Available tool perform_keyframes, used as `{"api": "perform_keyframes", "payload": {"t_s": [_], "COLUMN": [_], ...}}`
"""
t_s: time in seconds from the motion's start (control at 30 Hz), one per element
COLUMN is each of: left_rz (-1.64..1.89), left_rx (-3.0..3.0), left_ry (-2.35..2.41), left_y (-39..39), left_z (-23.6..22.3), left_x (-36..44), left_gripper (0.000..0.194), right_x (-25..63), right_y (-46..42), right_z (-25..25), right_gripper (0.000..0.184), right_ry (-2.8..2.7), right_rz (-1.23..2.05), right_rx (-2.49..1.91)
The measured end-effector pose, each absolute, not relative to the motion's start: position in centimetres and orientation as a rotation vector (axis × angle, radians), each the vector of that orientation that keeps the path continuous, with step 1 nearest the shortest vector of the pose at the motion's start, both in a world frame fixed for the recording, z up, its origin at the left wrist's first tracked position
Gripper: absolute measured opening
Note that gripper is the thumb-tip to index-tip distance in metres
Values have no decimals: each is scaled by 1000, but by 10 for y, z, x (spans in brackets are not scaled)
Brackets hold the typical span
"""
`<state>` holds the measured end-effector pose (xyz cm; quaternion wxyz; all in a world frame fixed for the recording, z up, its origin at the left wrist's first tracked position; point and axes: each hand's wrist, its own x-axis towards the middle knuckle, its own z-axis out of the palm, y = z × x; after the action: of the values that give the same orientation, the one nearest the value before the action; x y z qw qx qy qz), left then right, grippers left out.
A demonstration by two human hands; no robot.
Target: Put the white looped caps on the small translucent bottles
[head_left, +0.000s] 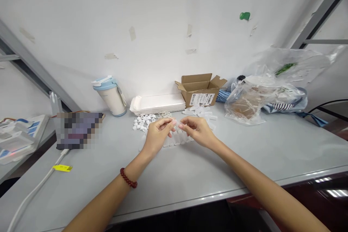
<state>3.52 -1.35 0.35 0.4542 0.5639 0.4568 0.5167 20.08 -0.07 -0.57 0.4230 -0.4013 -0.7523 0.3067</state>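
Note:
Above the middle of the table, my left hand (157,136) and my right hand (199,130) meet fingertip to fingertip. Both are closed in a pinch on a small translucent plastic tube (177,123), partly hidden by the fingers. Below them, a row of similar translucent tubes (176,139) lies on the table. Just left of my left hand is a pile of small white caps (143,121). Beyond my right hand, more loose translucent tubes (199,110) lie in front of the cardboard box.
An open cardboard box (201,92) and a stack of white trays (160,103) stand against the wall. Left are a tumbler (111,96) and a blurred-out device (78,130) with a white cable (35,190). Plastic bags (250,101) lie right on the grey table (195,185).

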Motion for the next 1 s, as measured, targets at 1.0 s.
{"api": "perform_keyframes", "payload": {"t_s": [1.0], "left_rz": [1349], "left_rx": [2634], "left_ry": [1111], "left_y": [-20], "left_z": [-4], "left_x": [31], "left_gripper": [40], "right_x": [195], "right_y": [-3], "right_z": [-4], "right_gripper": [34], "right_ry": [-1621], "right_rz": [1303], "right_rx": [-928]}}
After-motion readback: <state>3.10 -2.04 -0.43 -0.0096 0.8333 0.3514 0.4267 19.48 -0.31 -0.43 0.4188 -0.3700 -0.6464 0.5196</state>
